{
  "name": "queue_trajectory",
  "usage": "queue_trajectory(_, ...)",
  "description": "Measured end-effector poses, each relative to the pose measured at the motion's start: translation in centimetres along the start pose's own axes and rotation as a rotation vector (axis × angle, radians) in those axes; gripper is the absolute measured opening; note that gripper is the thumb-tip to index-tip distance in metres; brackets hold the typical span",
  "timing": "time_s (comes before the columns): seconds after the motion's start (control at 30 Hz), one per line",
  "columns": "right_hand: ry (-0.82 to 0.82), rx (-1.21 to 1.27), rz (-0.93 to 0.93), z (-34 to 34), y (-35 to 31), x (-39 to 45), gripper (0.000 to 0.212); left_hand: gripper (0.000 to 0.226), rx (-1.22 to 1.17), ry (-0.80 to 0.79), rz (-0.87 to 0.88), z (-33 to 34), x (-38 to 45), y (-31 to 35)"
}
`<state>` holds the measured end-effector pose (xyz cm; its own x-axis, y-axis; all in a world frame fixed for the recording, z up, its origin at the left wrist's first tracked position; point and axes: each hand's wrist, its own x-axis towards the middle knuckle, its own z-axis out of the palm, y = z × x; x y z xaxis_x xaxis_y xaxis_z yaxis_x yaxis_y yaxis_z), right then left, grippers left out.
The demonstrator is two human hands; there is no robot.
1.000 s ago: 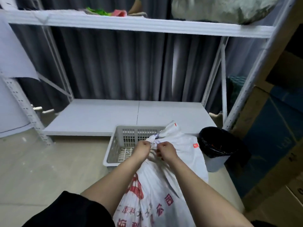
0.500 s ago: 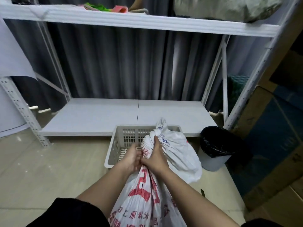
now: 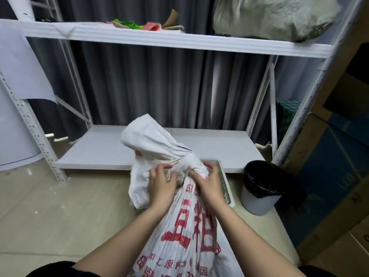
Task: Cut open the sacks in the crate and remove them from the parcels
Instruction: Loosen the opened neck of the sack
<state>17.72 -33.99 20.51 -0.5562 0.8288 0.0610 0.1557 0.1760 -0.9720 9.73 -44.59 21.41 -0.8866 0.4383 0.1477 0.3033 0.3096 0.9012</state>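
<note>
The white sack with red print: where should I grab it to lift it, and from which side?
Grip the sack at its cinched neck, where the cloth bunches narrow between the left hand and right hand. Come from above and the near side; the body below looks too wide to close fingers around, and the crate sits behind.

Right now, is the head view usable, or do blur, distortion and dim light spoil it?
Head view: usable but soft. The sack top is motion-blurred above both hands, left hand and right hand; the wide lens bows the shelf posts; lighting is dim and even, with slight floor glare at left.
</note>
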Motion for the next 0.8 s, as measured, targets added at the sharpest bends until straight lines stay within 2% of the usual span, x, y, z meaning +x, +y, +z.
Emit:
queue_trajectory(0.07,0.054,0.14,0.107,-0.9,0.7,0.4,0.046,0.028,0.26,0.149,0.061,0.1,-0.3,-1.3)
queue_trajectory(0.1,0.072,0.207,0.161,-1.2,1.4,0.8,0.043,0.031,0.342,0.203,0.16,0.0,-0.8,-1.4)
queue_trajectory(0.13,0.09,0.276,0.231,-1.3,2.4,1.5,0.05,0.032,0.394,0.22,0.29,0.1,-1.2,-1.6)
queue_trajectory(0.2,0.119,0.397,0.381,-1.4,7.7,4.3,0.083,0.025,0.454,0.198,0.606,0.4,-2.2,-1.2)
queue_trajectory(0.23,0.102,0.445,0.456,-1.3,10.8,6.1,0.087,0.023,0.468,0.157,0.767,0.5,-2.4,-1.0)
queue_trajectory(0.3,0.097,0.544,0.62,-1.5,10.8,6.1,0.07,0.023,0.509,0.057,1.074,0.7,-2.1,-1.2)
queue_trajectory(0.37,0.027,0.631,0.721,-1.7,6.9,4.0,0.055,0.021,0.533,-0.045,1.228,1.1,-1.6,-1.6)
queue_trajectory(0.4,-0.017,0.638,0.749,-1.8,6.2,3.7,0.051,0.018,0.548,-0.089,1.189,1.2,-1.6,-1.7)
queue_trajectory(0.43,-0.079,0.637,0.756,-2.0,5.9,3.6,0.05,0.016,0.581,-0.118,1.076,1.1,-1.8,-1.5)
queue_trajectory(0.53,-0.205,0.604,0.77,-2.2,5.0,3.0,0.046,0.029,0.625,-0.249,0.485,1.4,-1.4,-1.2)
queue_trajectory(0.57,-0.214,0.591,0.745,-2.2,4.7,2.9,0.045,0.041,0.517,-0.34,0.232,1.4,-1.1,-1.1)
queue_trajectory(0.63,-0.199,0.487,0.629,-2.1,4.2,2.7,0.049,0.065,0.022,-0.58,-0.206,1.8,0.0,-1.2)
queue_trajectory(0.67,-0.193,0.419,0.575,-2.2,3.7,2.4,0.049,0.067,-0.188,-0.688,-0.298,2.0,0.4,-1.2)
queue_trajectory(0.73,-0.207,0.359,0.494,-2.4,2.7,1.9,0.04,0.066,-0.271,-0.762,-0.312,1.9,0.7,-0.8)
queue_trajectory(0.8,-0.292,0.344,0.444,-2.8,2.0,1.5,0.04,0.059,-0.229,-0.651,-0.308,2.3,1.1,-0.6)
